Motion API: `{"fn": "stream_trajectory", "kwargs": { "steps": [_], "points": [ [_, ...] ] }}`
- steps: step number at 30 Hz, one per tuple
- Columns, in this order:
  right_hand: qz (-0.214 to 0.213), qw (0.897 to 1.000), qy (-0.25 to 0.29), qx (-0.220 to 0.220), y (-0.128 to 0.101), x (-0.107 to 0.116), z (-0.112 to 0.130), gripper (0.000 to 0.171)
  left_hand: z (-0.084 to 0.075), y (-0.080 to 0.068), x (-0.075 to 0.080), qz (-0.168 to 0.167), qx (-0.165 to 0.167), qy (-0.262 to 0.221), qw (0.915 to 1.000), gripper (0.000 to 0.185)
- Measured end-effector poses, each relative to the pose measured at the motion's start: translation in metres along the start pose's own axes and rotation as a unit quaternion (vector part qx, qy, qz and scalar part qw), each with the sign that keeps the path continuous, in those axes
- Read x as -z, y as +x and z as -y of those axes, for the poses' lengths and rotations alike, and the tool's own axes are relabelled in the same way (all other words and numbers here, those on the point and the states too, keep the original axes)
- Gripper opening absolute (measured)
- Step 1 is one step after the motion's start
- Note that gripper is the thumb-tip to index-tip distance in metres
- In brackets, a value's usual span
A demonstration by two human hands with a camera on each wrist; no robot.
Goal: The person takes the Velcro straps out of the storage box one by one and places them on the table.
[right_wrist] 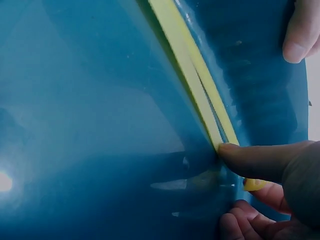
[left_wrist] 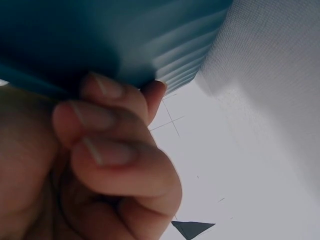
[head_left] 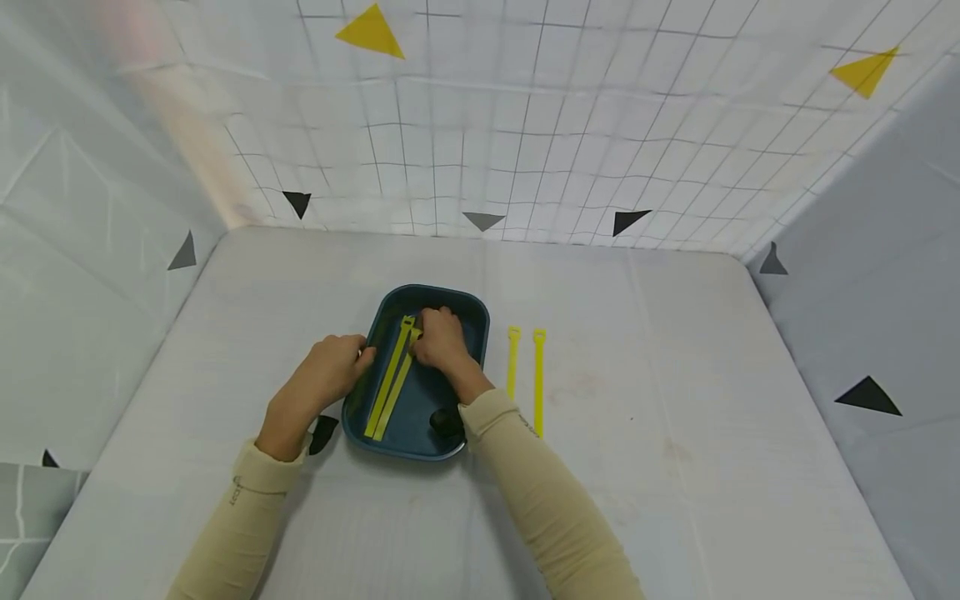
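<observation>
Two yellow straps (head_left: 392, 379) lie side by side inside a dark blue tray (head_left: 450, 312), running lengthwise from its far end toward its near left corner. The tray sits near the middle of the white tabletop (head_left: 675, 467), its long axis pointing away from the person.

The right hand (head_left: 440, 337) reaches into the tray from the near side, and its grip is curled onto the far ends of the straps. In the right wrist view a fingertip (right_wrist: 235, 152) presses down where the two strips meet the tray floor, and a bit of yellow shows under the fingers below it; whether the thumb pinches from beneath cannot be told.

The left hand (head_left: 330, 371) is at the tray's left wall. Its grip is bent round the rim: the left wrist view shows curled fingers (left_wrist: 107, 117) tucked against the ribbed blue edge.

A small black object (head_left: 447, 422) rests in the near right corner of the tray, just beside the right sleeve.

Outside the tray, to its right, two more yellow straps (head_left: 526, 375) lie parallel on the tabletop, near each other but apart from the tray
</observation>
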State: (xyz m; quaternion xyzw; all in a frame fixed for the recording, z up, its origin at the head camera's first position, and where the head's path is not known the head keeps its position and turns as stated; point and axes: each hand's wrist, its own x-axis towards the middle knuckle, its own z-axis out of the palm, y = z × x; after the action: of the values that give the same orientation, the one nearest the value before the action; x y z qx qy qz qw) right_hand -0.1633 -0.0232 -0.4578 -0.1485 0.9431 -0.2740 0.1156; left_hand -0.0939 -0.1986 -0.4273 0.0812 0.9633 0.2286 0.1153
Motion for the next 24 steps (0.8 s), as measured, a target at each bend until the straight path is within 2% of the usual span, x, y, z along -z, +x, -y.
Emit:
{"fn": "stream_trajectory", "kwargs": {
  "steps": [4,12,19,22,24],
  "points": [
    [-0.003,1.000,0.027,-0.005,-0.0007,-0.0007,-0.0016,0.027,0.0006,-0.0003,-0.0008,-0.004,-0.005,0.001,1.0000,0.027],
    [-0.008,0.995,0.098,-0.029,-0.0055,-0.0001,0.0000,0.011,-0.0007,-0.0010,-0.0017,-0.002,-0.001,-0.002,1.0000,0.027],
    [-0.029,0.989,0.137,-0.037,-0.0077,0.0011,0.0001,0.036,-0.0003,-0.0013,-0.0011,0.002,0.006,-0.003,1.0000,0.025],
    [-0.040,0.988,0.145,-0.035,-0.0080,0.0012,-0.0002,0.037,0.0003,-0.0003,-0.0008,0.002,0.006,-0.003,1.0000,0.025],
    [-0.042,0.987,0.151,-0.035,-0.0083,0.0015,0.0000,0.031,0.0007,0.0002,-0.0006,0.001,0.006,-0.004,1.0000,0.024]
  ]
}}
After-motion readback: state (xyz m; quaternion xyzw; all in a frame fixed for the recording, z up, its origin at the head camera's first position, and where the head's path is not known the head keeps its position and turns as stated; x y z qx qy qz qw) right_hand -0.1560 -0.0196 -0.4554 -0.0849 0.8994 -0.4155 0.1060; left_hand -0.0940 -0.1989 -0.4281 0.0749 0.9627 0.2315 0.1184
